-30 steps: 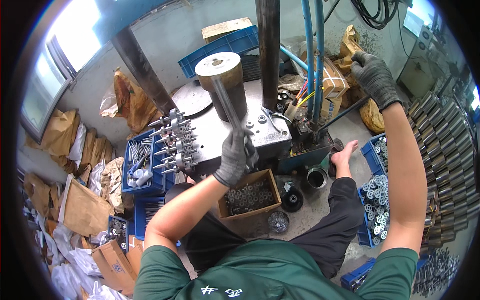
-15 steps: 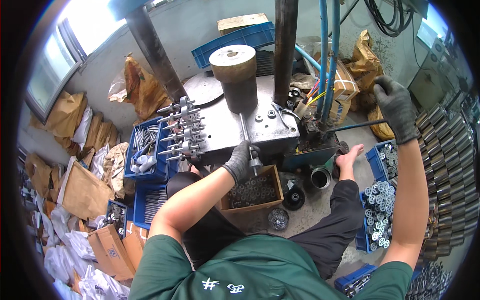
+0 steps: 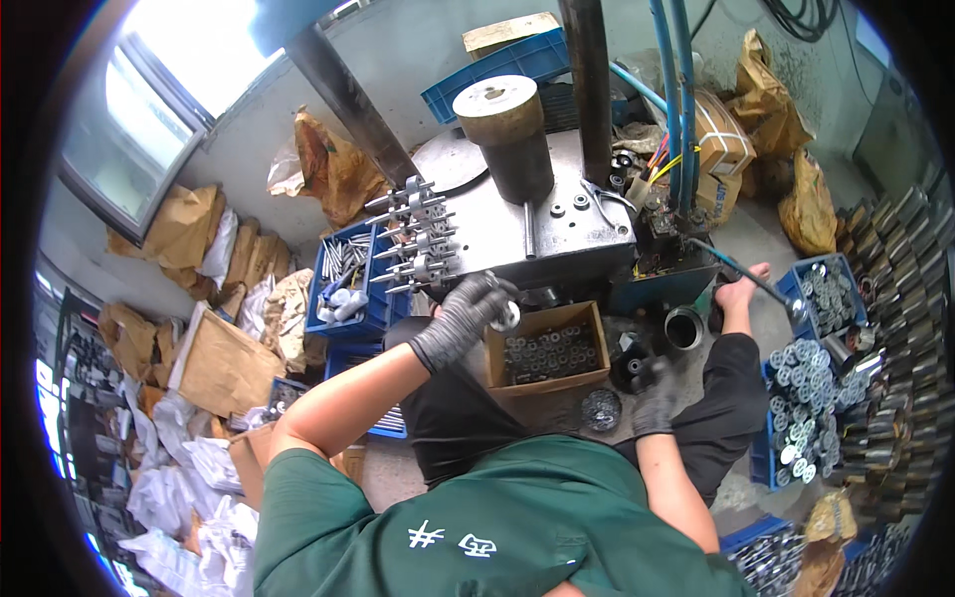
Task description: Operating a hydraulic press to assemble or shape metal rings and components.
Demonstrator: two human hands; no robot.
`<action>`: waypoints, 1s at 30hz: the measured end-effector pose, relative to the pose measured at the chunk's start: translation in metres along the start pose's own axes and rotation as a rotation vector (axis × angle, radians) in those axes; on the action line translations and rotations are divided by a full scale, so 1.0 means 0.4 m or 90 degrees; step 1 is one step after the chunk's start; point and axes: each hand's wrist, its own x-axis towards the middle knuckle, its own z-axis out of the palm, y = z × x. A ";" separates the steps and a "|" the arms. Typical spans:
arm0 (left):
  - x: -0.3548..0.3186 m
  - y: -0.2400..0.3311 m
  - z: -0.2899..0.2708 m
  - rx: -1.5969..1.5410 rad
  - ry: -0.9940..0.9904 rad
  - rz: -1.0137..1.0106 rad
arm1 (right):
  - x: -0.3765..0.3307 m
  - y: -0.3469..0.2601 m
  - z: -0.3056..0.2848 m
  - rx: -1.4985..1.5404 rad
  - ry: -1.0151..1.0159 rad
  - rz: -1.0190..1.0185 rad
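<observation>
My left hand (image 3: 466, 310), in a dark grey glove, hovers over the left end of a cardboard box (image 3: 589, 328) filled with small metal ring parts. It pinches one small shiny metal ring (image 3: 509, 316). Above it stands the grey press machine (image 3: 562, 234) with a thick upright steel cylinder (image 3: 505, 134). My right hand (image 3: 652, 393), also gloved, is low by my right knee. It lies against a black round part (image 3: 629, 360), beside a round wire-mesh piece (image 3: 600, 409). Its fingers are curled and I cannot see whether they hold anything.
A blue crate of bolts (image 3: 340, 279) sits left of the machine, which has a row of fixtures (image 3: 413, 239) on its edge. Blue crates of round metal parts (image 3: 804, 383) and stacked steel cylinders (image 3: 895, 298) fill the right. Paper sacks (image 3: 214, 363) lie at the left. Blue hoses (image 3: 681, 90) hang behind.
My right hand dropped from the lever at the upper right to the floor by my knee. My left hand left the machine and now holds a ring over the box.
</observation>
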 end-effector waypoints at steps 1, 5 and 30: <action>0.001 -0.010 -0.044 -0.024 0.066 0.028 | -0.059 0.061 0.046 -0.003 0.081 0.127; 0.060 0.006 -0.173 -0.230 0.294 0.027 | -0.095 0.095 0.014 -0.078 -0.013 0.294; 0.024 -0.108 -0.202 -0.322 0.520 0.329 | -0.208 -0.327 0.080 -0.520 -0.280 -0.065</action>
